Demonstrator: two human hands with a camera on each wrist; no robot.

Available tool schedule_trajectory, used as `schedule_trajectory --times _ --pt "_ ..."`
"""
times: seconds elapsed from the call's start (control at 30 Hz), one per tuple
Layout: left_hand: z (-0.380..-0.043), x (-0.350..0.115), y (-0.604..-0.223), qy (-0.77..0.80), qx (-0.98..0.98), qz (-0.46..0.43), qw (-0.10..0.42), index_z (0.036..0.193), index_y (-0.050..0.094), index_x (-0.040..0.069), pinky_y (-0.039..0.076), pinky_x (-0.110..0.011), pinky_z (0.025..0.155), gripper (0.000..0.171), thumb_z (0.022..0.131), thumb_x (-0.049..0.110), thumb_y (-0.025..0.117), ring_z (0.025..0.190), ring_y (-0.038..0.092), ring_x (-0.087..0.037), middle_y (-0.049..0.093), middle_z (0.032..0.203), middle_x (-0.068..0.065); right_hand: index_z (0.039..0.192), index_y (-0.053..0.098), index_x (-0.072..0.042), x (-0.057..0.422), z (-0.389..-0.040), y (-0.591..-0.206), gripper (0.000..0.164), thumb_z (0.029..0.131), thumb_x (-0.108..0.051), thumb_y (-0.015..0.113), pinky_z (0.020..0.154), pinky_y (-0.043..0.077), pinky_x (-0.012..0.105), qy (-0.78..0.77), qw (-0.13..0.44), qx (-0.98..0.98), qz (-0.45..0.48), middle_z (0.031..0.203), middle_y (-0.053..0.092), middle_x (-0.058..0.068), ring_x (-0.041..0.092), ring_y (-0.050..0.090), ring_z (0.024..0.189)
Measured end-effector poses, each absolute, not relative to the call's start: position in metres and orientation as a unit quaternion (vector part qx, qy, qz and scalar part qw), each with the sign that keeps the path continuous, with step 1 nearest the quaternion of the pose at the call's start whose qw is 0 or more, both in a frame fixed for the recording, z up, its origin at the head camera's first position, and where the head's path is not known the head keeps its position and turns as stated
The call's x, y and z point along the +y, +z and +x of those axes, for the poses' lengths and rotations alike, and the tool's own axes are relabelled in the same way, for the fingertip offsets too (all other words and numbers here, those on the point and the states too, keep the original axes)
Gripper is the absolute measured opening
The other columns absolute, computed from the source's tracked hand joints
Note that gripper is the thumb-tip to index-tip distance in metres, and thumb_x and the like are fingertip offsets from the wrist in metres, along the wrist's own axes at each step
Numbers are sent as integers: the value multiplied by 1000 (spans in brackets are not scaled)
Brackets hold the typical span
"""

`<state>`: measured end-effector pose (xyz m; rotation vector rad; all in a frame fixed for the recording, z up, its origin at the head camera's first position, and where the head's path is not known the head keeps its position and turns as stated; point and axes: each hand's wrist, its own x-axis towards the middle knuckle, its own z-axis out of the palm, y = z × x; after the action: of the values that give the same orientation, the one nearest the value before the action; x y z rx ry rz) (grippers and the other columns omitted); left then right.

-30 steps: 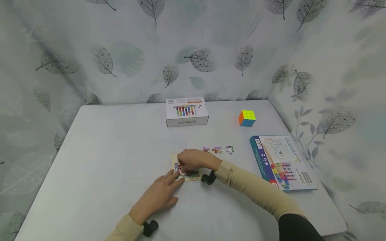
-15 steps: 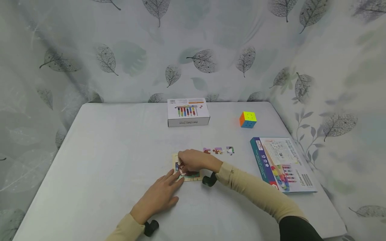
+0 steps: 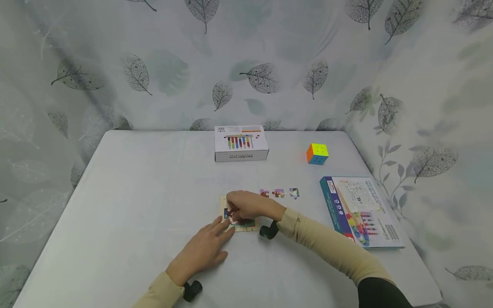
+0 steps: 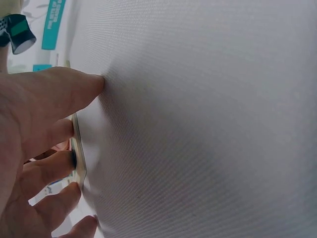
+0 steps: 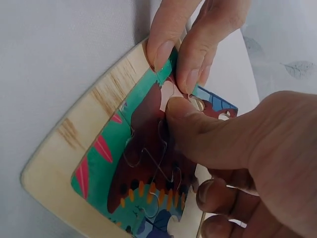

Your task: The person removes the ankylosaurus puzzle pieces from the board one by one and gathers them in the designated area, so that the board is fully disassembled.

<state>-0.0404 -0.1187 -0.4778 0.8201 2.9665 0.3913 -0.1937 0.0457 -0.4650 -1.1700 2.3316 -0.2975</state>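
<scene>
A small jigsaw puzzle in a pale wooden tray (image 5: 64,144) lies on the white table; assembled pieces show a brown figure on green. My right hand (image 3: 249,204) reaches over it with curled fingers, its thumb (image 5: 185,111) pressing a puzzle piece (image 5: 171,90) near the edge of the picture. Much of that piece is hidden under the thumb. My left hand (image 3: 204,248) lies flat with fingers spread, fingertips on the tray's near left corner. In the left wrist view, the left thumb (image 4: 74,89) rests on the tablecloth.
Three loose pieces, a reddish piece (image 3: 263,193), a brown piece (image 3: 279,193) and a green-white piece (image 3: 294,193), lie behind the right wrist. Farther back are a white box (image 3: 240,147) and a puzzle cube (image 3: 317,154). A flat box (image 3: 362,211) lies at right.
Both hands stay almost in place at the tray, the right thumb and fingers shifting only slightly. The whole head view has moved a little.
</scene>
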Motion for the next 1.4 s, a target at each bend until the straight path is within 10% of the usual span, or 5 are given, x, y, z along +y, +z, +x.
schedule_trajectory --times 0.6,1.4 --pt "-42 -119 -478 121 955 272 8 137 61 7 50 -49 108 58 84 26 77 138 52 -41 58 145 -17 92 62 -12 88 -210 -459 14 94 -23 71 65 44 17 -246 175 847 -437 83 66 -2 5 51 71" --pt "-43 -116 -483 113 955 275 -14 132 65 9 55 -50 99 56 80 25 78 134 56 -41 62 139 -16 94 66 -14 154 -207 -475 9 93 -20 72 69 45 19 -229 222 879 -355 83 64 -4 7 52 77"
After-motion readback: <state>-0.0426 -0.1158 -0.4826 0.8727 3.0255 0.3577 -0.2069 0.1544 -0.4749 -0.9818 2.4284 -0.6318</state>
